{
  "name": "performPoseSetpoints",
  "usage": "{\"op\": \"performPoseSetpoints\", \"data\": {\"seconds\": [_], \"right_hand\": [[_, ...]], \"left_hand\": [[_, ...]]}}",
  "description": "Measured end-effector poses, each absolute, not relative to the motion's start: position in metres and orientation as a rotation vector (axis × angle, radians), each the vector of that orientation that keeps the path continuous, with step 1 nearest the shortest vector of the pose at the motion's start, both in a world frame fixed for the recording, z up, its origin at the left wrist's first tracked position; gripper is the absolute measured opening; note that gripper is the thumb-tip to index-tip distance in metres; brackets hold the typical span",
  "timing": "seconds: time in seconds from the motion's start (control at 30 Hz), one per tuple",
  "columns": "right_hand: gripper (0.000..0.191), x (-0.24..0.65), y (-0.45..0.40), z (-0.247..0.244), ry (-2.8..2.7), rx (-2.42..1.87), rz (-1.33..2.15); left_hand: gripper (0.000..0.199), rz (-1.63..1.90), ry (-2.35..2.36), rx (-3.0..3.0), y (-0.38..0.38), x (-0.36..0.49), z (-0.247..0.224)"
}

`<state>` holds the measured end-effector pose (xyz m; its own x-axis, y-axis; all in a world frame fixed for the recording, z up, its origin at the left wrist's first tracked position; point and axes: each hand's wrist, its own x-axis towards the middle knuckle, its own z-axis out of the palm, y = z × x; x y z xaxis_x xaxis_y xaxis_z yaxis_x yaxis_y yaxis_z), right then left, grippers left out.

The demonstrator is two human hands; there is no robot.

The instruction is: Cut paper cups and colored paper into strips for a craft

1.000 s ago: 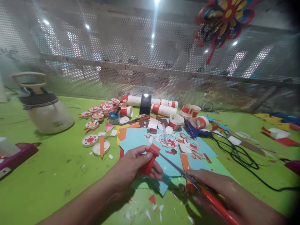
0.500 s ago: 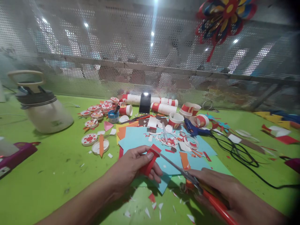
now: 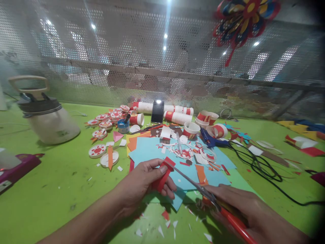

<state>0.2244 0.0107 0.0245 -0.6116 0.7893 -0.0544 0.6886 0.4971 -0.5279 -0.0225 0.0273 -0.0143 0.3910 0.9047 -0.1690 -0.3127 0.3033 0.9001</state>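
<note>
Between thumb and fingers, my left hand [image 3: 149,176] pinches a folded strip of red paper [image 3: 165,174]. My right hand [image 3: 238,205] is wrapped round the red handles of a pair of scissors [image 3: 207,194]. The scissors' long blades reach left, and their tip lies at the upper part of the red paper. Below both hands are sheets of light blue paper [image 3: 152,149], with an orange paper piece [image 3: 201,174] beside the blades. Small red and white scraps [image 3: 167,220] lie on the green table in front of me.
A blue glue gun [image 3: 212,139] with a black cable [image 3: 256,166] lies at right. Paper cups [image 3: 191,129] and a phone [image 3: 157,112] stand at the back. Decorated paper discs [image 3: 97,150] lie left, near a large lidded jug [image 3: 48,118]. A perforated metal screen [image 3: 152,67] rises behind.
Almost nothing differs. The view has shifted very slightly, while both hands, the red paper and the scissors keep nearly the same position.
</note>
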Motion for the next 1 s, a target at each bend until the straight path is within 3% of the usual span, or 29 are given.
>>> {"op": "performPoseSetpoints", "data": {"seconds": [0.47,0.73,1.0], "right_hand": [[0.042,0.220,0.014,0.032,-2.558,-1.289,0.799],[0.029,0.211,0.020,0.038,-2.404,-1.231,1.091],[0.035,0.227,0.026,0.032,-2.441,-1.365,1.113]], "left_hand": [[0.017,0.909,0.821,0.847,0.028,-0.021,-0.016],[0.015,0.880,0.843,0.795,0.031,-0.022,-0.020],[0.006,1.060,0.980,0.802,0.036,-0.042,-0.001]]}}
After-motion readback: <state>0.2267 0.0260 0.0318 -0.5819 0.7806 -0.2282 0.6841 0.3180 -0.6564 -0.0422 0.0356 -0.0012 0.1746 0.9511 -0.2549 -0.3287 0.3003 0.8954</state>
